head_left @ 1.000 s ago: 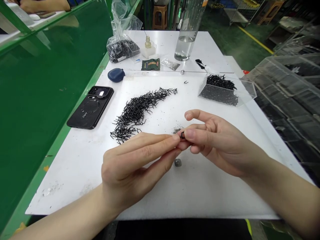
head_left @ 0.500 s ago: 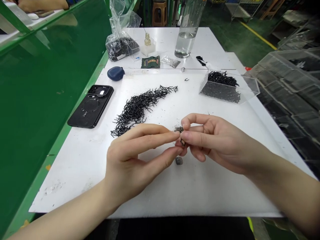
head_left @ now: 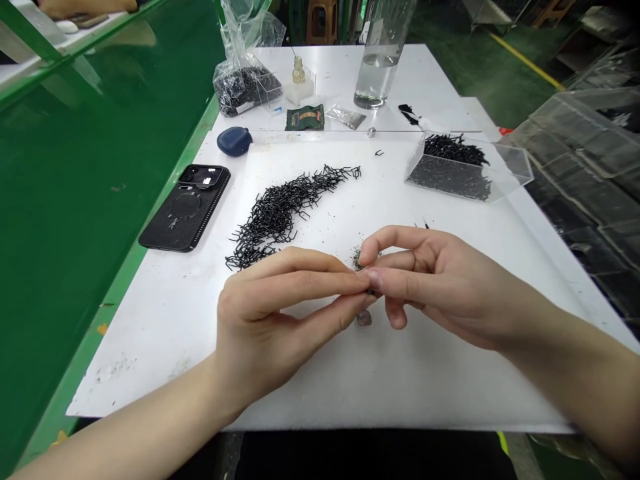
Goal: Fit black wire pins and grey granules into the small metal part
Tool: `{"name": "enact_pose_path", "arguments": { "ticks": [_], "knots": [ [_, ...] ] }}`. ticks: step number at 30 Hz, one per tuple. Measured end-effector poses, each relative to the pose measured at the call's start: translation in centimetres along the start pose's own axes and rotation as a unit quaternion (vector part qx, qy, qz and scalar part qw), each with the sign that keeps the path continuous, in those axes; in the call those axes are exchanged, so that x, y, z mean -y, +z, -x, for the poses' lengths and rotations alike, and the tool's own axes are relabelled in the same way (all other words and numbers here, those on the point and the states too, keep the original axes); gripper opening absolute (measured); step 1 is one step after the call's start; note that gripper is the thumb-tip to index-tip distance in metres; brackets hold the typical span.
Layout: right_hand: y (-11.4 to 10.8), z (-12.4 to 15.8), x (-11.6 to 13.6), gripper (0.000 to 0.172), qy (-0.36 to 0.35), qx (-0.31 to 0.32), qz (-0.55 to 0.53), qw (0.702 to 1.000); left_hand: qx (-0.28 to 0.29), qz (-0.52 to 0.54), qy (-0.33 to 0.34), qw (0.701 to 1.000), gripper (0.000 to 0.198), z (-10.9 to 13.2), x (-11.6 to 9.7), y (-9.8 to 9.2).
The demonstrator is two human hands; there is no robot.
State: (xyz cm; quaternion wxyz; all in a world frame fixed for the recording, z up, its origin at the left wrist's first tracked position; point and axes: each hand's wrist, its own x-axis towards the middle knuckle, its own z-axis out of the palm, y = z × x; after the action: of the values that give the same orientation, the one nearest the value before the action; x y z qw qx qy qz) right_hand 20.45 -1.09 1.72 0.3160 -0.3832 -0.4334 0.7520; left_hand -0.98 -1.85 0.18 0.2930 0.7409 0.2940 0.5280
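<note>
One dark piece (head_left: 371,292), mostly hidden, pinched by fingertips of left hand (head_left: 267,327) and right hand (head_left: 443,290), right of pile (head_left: 277,208). Step seems fine two-handed adjusting; next move likely calls for light, steady pinch.

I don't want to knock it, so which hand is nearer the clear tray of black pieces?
Right. Your right hand is on the near side of the clear tray, apart from it; your left hand is farther away, to the left.
</note>
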Motion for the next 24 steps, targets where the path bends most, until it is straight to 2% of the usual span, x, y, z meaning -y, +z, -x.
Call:
{"name": "enact_pose_path", "arguments": {
  "ticks": [8, 12, 18, 22, 24],
  "knots": [
    [0.24, -0.03, -0.01, 0.012, -0.004, -0.007, 0.007, 1.000, -0.013, 0.000, -0.009, 1.000, 0.016, 0.14, -0.13, 0.11],
    [0.29, 0.03, -0.04, 0.008, -0.021, -0.013, 0.018, 1.000, -0.033, -0.013, -0.034, 0.999, 0.011, 0.22, -0.15, 0.15],
    [0.47, 0.09, -0.13, 0.004, -0.051, -0.013, 0.026, 0.998, -0.037, 0.021, -0.050, 0.998, 0.018, 0.12, -0.08, 0.30],
    [0.54, 0.02, -0.20, 0.005, -0.062, -0.002, 0.030, 0.998, -0.072, 0.038, -0.073, 0.994, 0.031, 0.18, -0.06, 0.45],
    [0.54, -0.03, -0.19, 0.003, -0.060, 0.000, 0.029, 0.998, -0.068, 0.031, -0.063, 0.995, 0.030, 0.22, -0.10, 0.40]
  ]
}}
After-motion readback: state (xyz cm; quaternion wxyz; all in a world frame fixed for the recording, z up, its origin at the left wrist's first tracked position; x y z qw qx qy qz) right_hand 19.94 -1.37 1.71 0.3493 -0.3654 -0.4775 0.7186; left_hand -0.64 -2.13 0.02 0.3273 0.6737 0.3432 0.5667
